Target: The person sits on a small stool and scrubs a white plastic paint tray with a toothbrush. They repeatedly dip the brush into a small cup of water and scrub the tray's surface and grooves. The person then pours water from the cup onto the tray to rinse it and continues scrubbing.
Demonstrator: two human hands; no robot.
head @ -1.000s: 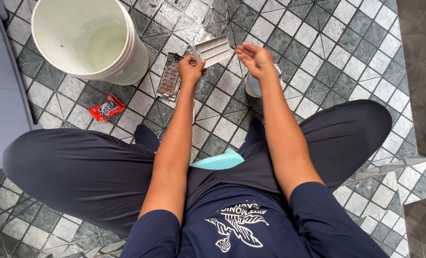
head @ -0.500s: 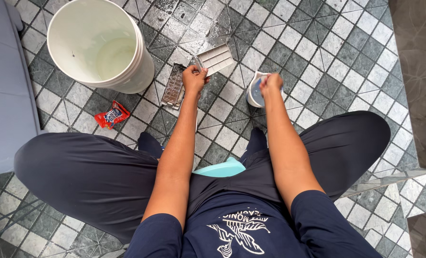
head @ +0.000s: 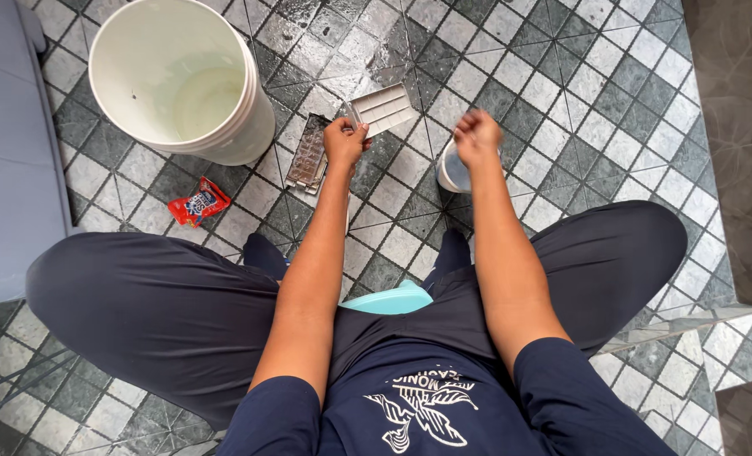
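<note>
Since half a second ago the right hand (head: pixel 476 135) has lifted off the cup (head: pixel 450 171) and now hangs just above its far rim, fingers curled into a loose fist; whether it pinches anything I cannot tell. Left hand (head: pixel 345 141) has not shifted: its fingers are closed on the near end of a pale ribbed panel (head: pixel 382 108), which tilts up off the floor (head: pixel 578 93) and points away from the person. Just left of that hand a dark, dirty grille (head: pixel 308 155) lies flat on the tiles, its near end touching the hand's side. The cup, white with a bluish inside, stands on the floor beside the right forearm, partly hidden by the wrist. A big white bucket (head: pixel 249 118) stands toward the far left corner, a little water pooled in its bottom, close to the grille but apart from it. A red packet (head: pixel 197 203) lies on the tiles nearer the person's left knee. Wet patches shine on the floor beyond the panel. A teal stool (head: pixel 389 300) shows between the person's legs.
</note>
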